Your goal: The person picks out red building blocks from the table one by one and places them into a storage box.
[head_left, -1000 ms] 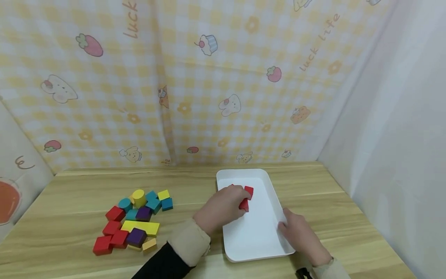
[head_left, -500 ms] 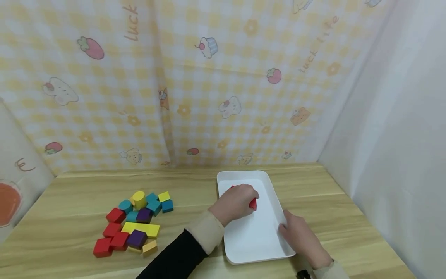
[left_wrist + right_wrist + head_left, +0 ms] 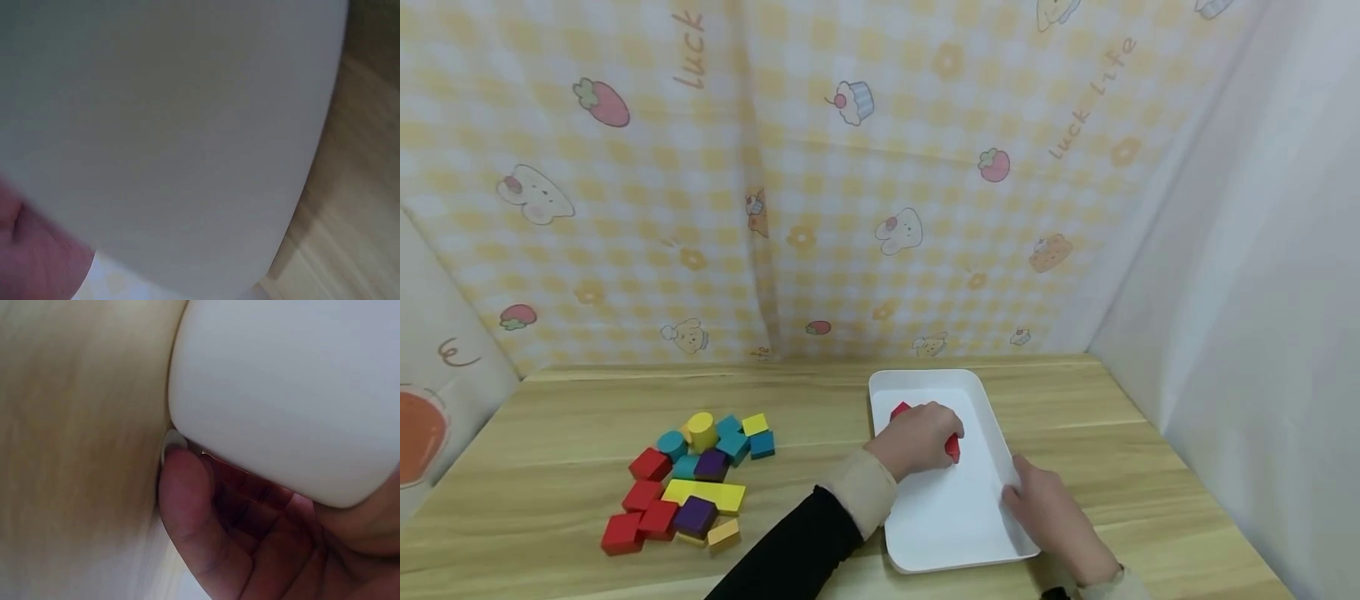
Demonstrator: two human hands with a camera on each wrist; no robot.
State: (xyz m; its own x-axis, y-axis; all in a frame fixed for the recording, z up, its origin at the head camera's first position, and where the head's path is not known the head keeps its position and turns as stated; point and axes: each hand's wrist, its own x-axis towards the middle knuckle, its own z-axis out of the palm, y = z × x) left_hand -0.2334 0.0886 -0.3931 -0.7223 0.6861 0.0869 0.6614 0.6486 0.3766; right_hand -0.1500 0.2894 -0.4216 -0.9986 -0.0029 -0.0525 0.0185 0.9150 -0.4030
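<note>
A shallow white tray [image 3: 955,517] lies on the wooden table, right of centre in the head view. My left hand [image 3: 920,437] reaches into it and grips a red block [image 3: 952,450], which is mostly covered by the fingers. Part of another red block [image 3: 900,410] shows behind that hand. At the tray's right side, my right hand [image 3: 1051,508] holds the edge. The right wrist view shows its fingers [image 3: 187,494] curled beneath the white tray wall. In the left wrist view a pale surface fills most of the picture, with a bit of the hand [image 3: 40,256] at lower left.
Left of the tray sits a cluster of blocks: red blocks [image 3: 622,533], purple blocks [image 3: 696,517], a long yellow block [image 3: 705,494], teal blocks [image 3: 733,447] and a yellow cylinder [image 3: 702,432]. A checked cloth [image 3: 820,208] hangs behind the table [image 3: 820,383].
My left hand has moved a little to the right inside the tray, along with the red at its fingers. My right hand stays at the tray's edge.
</note>
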